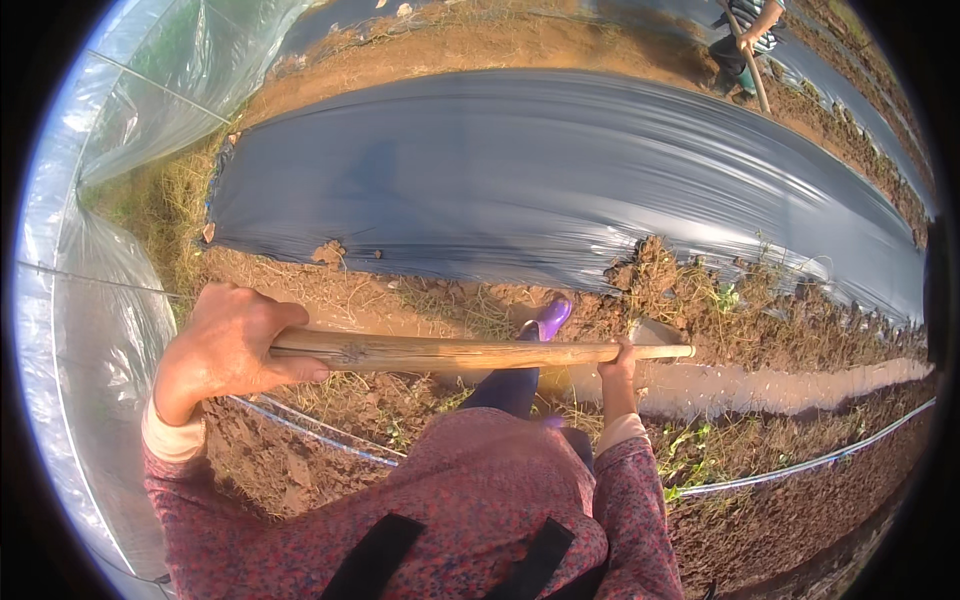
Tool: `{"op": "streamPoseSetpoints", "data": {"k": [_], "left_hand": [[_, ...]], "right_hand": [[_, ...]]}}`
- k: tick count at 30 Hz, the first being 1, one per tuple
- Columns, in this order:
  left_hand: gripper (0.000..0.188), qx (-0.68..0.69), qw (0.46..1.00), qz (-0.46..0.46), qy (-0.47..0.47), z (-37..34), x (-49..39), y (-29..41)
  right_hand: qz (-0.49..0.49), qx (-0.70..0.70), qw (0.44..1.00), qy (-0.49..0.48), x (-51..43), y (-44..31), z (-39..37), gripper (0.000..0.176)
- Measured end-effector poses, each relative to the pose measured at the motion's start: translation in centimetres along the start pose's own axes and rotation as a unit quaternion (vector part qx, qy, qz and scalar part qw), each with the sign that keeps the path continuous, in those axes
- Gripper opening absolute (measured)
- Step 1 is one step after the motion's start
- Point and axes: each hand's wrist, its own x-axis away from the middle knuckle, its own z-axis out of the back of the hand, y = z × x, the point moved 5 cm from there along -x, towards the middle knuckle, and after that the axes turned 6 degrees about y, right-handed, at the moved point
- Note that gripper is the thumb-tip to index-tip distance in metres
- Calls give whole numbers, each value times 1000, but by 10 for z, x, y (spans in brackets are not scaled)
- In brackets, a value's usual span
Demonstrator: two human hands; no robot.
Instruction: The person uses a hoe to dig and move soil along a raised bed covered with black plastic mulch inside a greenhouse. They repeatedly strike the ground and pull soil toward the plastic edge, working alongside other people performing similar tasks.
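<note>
My left hand (232,349) wraps around the thick near end of a long wooden tool handle (450,352). Farther along, my right hand (619,364) grips the same handle close to its narrow end. The handle lies roughly level across the view, in front of my body. A greyish, blade-like shape (660,334) shows beside the right hand at the soil, but I cannot tell whether it belongs to the tool. Below the handle, a purple rubber boot (555,319) stands in the muddy furrow beside the bed covered with black plastic mulch film (487,172).
Muddy water (735,386) runs along the furrow. Weedy soil clods (660,274) lie on the film's edge. A pale drip hose (810,461) crosses the near soil. Clear plastic sheeting (112,300) hangs at left. Another person (750,37) holds a long-handled tool beyond the bed.
</note>
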Motion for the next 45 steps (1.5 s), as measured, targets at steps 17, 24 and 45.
{"op": "streamPoseSetpoints", "data": {"k": [17, 24, 45], "left_hand": [[45, 130, 984, 115, 25, -83, -7, -113], [47, 191, 981, 30, -10, -116, -122, -250], [31, 302, 942, -143, 40, -72, -115, -204]], "right_hand": [[81, -89, 988, 92, -16, 73, -5, 8], [114, -81, 977, 159, -33, 118, -79, 13], [160, -217, 960, 78, 24, 126, -103, 12]]}}
